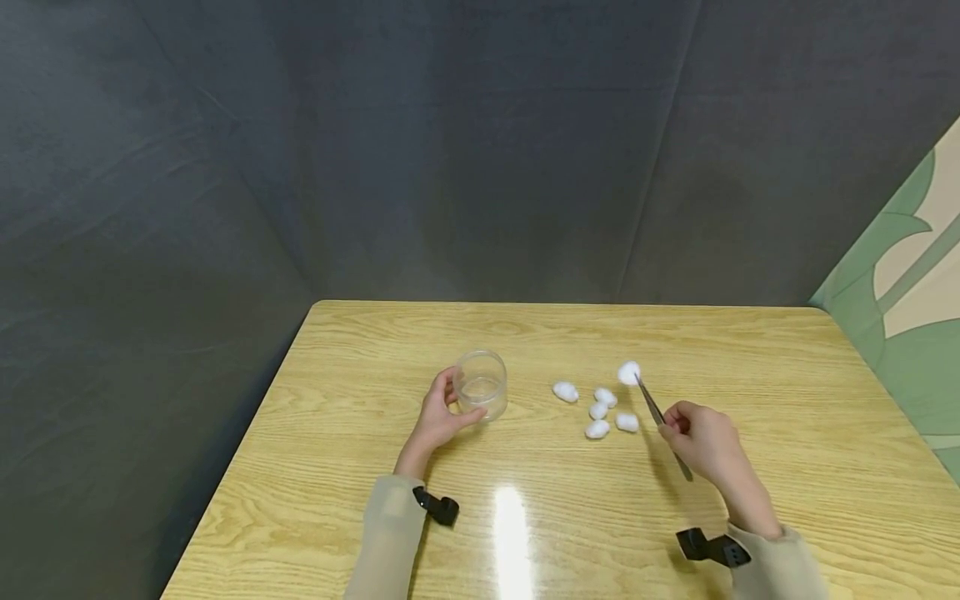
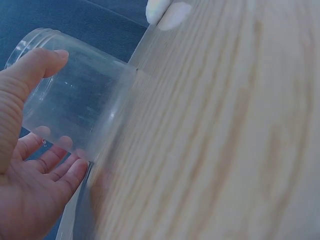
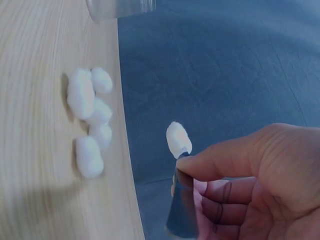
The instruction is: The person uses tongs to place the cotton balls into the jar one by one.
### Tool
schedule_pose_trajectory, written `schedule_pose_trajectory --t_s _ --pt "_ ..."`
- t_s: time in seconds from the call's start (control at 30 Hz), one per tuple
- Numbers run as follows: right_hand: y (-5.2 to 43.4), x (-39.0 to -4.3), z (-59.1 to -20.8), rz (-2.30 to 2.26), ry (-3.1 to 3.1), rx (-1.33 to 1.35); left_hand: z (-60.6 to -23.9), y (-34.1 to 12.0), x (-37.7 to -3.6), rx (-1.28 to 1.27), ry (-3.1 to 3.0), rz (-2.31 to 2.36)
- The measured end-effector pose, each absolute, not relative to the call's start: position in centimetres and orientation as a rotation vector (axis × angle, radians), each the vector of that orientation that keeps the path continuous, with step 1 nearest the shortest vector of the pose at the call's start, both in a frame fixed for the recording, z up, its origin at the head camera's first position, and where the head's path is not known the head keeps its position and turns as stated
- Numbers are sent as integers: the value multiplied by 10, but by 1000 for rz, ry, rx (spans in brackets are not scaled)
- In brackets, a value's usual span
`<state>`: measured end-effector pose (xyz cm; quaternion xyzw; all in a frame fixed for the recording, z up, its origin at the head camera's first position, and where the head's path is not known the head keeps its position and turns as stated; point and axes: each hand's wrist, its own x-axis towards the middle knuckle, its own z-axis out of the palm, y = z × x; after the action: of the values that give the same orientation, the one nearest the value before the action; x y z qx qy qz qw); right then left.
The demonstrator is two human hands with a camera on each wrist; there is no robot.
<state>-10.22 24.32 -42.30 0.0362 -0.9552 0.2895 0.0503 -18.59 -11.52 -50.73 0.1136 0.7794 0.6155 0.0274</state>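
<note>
White cotton balls (image 1: 597, 408) loose on wooden table (image 1: 750, 350), near clear jar (image 1: 482, 393)

Left hand (image 1: 438, 417) curled round clear jar (image 1: 482, 384), upright on wooden table (image 1: 787, 375). Right hand (image 1: 701, 440) at jar's four o'clock, pinching tweezers (image 1: 660, 421) pointed toward eleven o'clock, cotton ball (image 1: 629, 372) held at tips. Four more cotton balls (image 1: 597, 411) loose on tabletop between the hands, at three to four o'clock of jar. Dark backdrop (image 1: 480, 150) at twelve o'clock.
</note>
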Motion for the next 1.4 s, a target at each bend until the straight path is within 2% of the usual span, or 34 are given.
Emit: schedule_pose_trajectory --t_s 1.4 --pt "165 -122 -391 1082 -2854 282 -509 -117 -186 379 2385 1921"
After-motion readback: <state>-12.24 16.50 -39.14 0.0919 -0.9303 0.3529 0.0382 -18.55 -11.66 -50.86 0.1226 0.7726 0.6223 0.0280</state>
